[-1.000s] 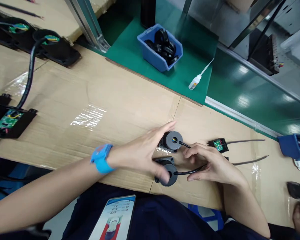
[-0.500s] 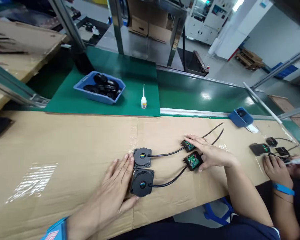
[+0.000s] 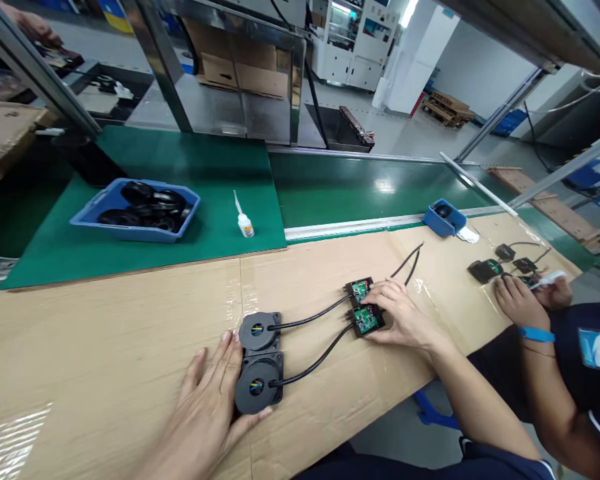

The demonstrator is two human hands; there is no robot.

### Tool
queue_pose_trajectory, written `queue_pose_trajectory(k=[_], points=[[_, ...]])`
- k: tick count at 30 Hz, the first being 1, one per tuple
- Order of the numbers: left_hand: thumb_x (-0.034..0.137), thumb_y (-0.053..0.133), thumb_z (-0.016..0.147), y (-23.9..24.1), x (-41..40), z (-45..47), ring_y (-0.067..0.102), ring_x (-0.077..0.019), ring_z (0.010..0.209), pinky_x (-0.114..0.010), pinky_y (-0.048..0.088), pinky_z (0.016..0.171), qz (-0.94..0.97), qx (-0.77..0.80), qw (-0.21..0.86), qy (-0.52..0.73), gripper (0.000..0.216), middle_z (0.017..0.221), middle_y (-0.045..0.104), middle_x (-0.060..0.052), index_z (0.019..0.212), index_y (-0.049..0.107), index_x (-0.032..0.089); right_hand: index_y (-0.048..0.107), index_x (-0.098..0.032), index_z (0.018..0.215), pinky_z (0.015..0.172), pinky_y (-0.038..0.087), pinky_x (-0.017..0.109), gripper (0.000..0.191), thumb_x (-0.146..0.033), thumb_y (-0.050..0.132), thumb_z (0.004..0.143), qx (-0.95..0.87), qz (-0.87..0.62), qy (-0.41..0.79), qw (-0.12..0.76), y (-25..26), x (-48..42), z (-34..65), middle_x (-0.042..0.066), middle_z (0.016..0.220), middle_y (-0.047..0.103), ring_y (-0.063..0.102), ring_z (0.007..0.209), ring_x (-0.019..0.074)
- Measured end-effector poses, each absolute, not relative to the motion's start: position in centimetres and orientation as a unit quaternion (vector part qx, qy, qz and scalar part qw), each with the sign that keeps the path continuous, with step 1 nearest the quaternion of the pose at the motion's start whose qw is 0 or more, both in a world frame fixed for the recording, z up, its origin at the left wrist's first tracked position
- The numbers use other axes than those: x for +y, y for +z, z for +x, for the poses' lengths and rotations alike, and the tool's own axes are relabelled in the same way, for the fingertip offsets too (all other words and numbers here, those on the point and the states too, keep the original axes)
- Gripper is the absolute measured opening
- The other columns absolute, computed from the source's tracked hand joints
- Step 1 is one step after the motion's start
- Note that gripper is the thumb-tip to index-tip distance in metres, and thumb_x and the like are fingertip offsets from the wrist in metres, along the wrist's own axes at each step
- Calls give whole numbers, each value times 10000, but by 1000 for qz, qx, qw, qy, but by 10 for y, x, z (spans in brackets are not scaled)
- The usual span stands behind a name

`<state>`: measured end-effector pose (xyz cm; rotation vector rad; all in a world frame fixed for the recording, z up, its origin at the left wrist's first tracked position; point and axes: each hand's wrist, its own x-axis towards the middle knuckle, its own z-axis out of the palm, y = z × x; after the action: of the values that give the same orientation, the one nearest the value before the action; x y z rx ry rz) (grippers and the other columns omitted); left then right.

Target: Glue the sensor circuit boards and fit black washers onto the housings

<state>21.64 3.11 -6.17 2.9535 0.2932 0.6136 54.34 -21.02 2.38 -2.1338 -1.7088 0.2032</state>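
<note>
Two round black housings with square flanges, a far housing [image 3: 259,332] and a near housing [image 3: 260,383], lie edge to edge on the cardboard. Against their left side rests my left hand [image 3: 207,400], fingers stretched out and thumb by the near housing's lower edge. A black cable runs from each to a small open black box holding a green circuit board: the far box [image 3: 359,290] and the near box [image 3: 367,321] touch side by side. My right hand [image 3: 403,313] grips these boxes from the right, fingers over the far one and thumb beside the near one.
A blue bin [image 3: 135,212] of black round parts and a small white bottle [image 3: 246,225] stand on the green mat [image 3: 220,167]. Farther right sits a smaller blue bin [image 3: 445,219]. A co-worker's hands [image 3: 523,303] work with similar parts at the right.
My right hand has brought the two circuit board boxes together, side by side. My left hand stays against the housings. The view has shifted rightward.
</note>
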Motion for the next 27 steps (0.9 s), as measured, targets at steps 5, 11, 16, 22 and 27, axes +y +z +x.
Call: queue_pose_trajectory(k=[5, 11, 16, 22, 27], points=[[751, 394, 955, -66, 60, 230, 516, -437, 1412, -592, 385, 1132, 982, 51, 87, 162, 999, 1561, 489, -243, 1665, 10, 162, 583, -228, 1150, 1031, 461, 534, 526, -458, 798, 730, -567, -789, -5, 237, 35, -227, 517, 76, 1043, 685, 666, 1022, 291], [696, 502, 956, -41, 89, 305, 372, -389, 1525, -614, 298, 1228, 981, -34, 185, 48, 964, 1649, 342, -224, 1663, 91, 184, 553, -238, 1113, 825, 536, 433, 467, -429, 782, 753, -459, -854, -86, 231, 52, -263, 472, 66, 987, 682, 673, 924, 279], [588, 722, 877, -3, 64, 422, 378, -375, 1523, -586, 307, 1243, 969, -90, 230, -27, 890, 1633, 403, -199, 1575, 369, 164, 605, -236, 1041, 740, 541, 408, 453, -588, 737, 787, -306, -916, -151, 212, 46, -299, 468, 60, 933, 692, 668, 814, 260], [384, 649, 986, 20, -2, 506, 575, -309, 1303, -576, 499, 1079, 976, -43, 210, 48, 455, 1469, 545, -126, 1389, 562, 193, 635, -203, 968, 842, 542, 552, 666, -792, 661, 658, -110, -948, -211, 211, 50, -312, 519, 134, 913, 704, 687, 885, 366], [428, 759, 877, 27, -21, 451, 311, -422, 1541, -613, 339, 1220, 974, -112, 195, 34, 845, 1657, 307, -265, 1560, 374, 113, 668, -244, 1070, 843, 553, 565, 522, -681, 670, 785, -127, -940, -216, 231, 77, -311, 507, 140, 1059, 698, 676, 1025, 386]])
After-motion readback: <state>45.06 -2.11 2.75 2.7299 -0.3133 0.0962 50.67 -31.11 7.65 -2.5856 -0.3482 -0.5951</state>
